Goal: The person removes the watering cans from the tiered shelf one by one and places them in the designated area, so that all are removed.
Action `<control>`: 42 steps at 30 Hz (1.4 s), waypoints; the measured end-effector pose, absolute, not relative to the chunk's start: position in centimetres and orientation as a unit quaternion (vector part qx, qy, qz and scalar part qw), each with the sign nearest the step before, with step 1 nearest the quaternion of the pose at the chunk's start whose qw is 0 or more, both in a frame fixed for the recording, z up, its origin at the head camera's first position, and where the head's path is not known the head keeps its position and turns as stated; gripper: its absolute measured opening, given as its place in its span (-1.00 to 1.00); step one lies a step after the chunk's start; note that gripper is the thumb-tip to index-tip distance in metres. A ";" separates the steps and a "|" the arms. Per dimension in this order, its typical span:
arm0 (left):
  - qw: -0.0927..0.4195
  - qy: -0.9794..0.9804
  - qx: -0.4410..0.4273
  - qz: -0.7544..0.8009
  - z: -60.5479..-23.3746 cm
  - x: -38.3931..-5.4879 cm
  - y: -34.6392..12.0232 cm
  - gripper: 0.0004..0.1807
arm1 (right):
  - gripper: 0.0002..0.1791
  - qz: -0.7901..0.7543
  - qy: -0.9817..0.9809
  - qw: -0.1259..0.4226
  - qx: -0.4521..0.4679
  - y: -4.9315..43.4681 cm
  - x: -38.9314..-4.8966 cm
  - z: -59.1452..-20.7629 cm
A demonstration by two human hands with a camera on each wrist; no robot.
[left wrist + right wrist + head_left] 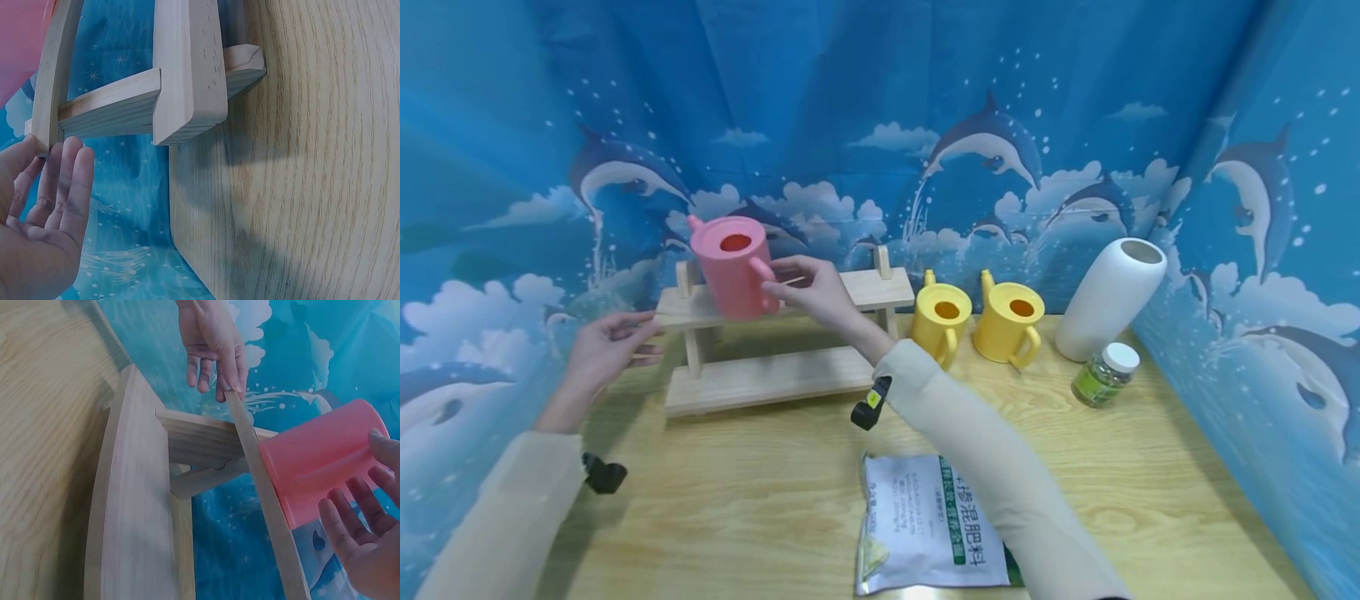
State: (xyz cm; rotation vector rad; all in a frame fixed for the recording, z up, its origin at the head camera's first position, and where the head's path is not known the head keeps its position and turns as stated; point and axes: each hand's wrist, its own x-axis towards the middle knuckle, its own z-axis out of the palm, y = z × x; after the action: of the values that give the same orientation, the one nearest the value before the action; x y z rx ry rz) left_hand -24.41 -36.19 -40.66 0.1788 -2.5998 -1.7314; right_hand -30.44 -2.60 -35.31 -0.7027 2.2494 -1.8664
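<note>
A pink watering can [730, 279] stands on the upper board of a two-tier wooden rack [767, 382], towards its left end. My right hand [816, 292] is at the can's handle side. In the right wrist view its thumb lies against the pink wall near the rim, while the other fingers [359, 515] are spread beside the can. My left hand [606, 350] pinches the left end of the upper board. The left wrist view shows the thumb on one face of that board and the fingertips [55, 153] on the other.
Two yellow watering cans [940, 321] [1007, 325] stand right of the rack. Beyond them are a white vase [1105, 300] and a small jar with a white lid [1105, 377]. A printed bag [925, 525] lies at the front, partly under my right sleeve. Dolphin-patterned curtains [850, 100] surround the table.
</note>
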 end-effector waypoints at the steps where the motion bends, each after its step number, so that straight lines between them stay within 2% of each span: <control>1: 0.007 -0.831 0.057 -0.554 -40.7 -24.4 -36.3 -0.26 | -0.53 -0.616 0.748 0.072 -0.237 -2.8 -30.4 -35.2; 10: 0.005 -0.835 0.056 -0.547 -40.6 -24.3 -36.2 -0.24 | -0.64 -0.589 0.767 0.080 -0.244 -1.9 -29.6 -34.9; 15: 0.004 -0.834 0.056 -0.548 -40.5 -24.4 -36.1 -0.24 | -0.69 -0.594 0.763 0.091 -0.239 0.7 -28.8 -34.8; 25: 0.004 -0.842 0.050 -0.538 -40.5 -24.5 -36.1 -0.29 | -0.65 -0.631 0.727 0.092 -0.255 7.5 -26.3 -34.6; 29: 0.005 -0.843 0.053 -0.535 -40.6 -24.5 -36.0 -0.29 | -0.70 -0.624 0.738 0.067 -0.248 11.2 -25.0 -34.8; 37: 0.006 -0.846 0.059 -0.530 -40.6 -24.7 -36.1 -0.28 | -0.66 -0.609 0.769 0.017 -0.195 19.0 -21.7 -36.2; 42: 0.006 -0.846 0.058 -0.530 -40.7 -24.7 -36.2 -0.29 | -0.74 -0.598 0.778 -0.003 -0.190 23.2 -19.6 -37.6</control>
State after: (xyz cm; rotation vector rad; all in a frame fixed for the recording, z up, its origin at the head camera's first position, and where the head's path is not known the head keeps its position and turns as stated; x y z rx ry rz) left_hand -24.68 -36.18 -40.75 0.1823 -2.6467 -1.6595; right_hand -19.56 23.17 -37.56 -0.5971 2.4495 -1.8828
